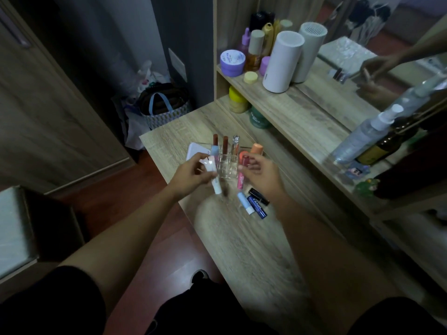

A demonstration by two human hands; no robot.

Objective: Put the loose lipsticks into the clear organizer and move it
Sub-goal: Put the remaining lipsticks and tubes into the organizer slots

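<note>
The clear organizer (pixel 227 169) stands on the wooden table (pixel 242 238), with two reddish-brown lipsticks (pixel 225 144) and a clear-capped one upright in its back slots. My left hand (pixel 191 174) grips a white tube with a pale blue cap (pixel 214 180) just left of the organizer. My right hand (pixel 262 174) holds a pink lipstick (pixel 242 175) at the organizer's right side. An orange tube (pixel 257 149) rises behind that hand. Loose on the table near my right wrist lie a light blue stick (pixel 244 203), a dark blue tube (pixel 257 207) and a black one (pixel 260 195).
A white flat box (pixel 194 151) lies behind my left hand. Shelves on the right carry jars, bottles and a tall white cylinder (pixel 281 61). A spray bottle (pixel 365 134) leans by the mirror. A bag (pixel 164 110) sits on the floor beyond the table.
</note>
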